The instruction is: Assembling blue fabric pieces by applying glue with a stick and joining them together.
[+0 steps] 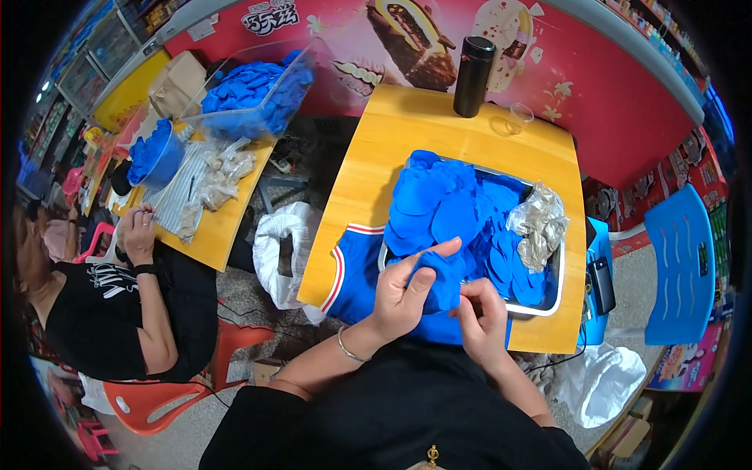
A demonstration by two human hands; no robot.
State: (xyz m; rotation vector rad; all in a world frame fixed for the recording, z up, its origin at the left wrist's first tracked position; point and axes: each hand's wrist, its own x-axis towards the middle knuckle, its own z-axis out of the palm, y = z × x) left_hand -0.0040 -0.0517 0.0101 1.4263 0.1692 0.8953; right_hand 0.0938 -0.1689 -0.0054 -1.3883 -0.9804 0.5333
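Observation:
My left hand (401, 301) is closed around a small stack of thin blue fabric pieces (440, 276), its thumb raised along the near side. At the right edge of that stack, my right hand (484, 319) pinches with thumb and fingertips. Both hands are over the near side of a metal tray (555, 286). Heaped in the tray are many loose, rounded blue pieces (439, 200), which look like cloth petals. A crumpled clear plastic bag (539, 227) lies on the tray's right side. Blue cloth with red-and-white trim (338, 274) is under the tray's left corner.
A black flask (475, 77) and a clear cup (518, 119) stand at the back of the yellow table (392, 117). To the left, a co-worker (102, 313) sits by another table with a clear bin (266, 117) and blue bowl (160, 157). A blue chair (680, 266) is at right.

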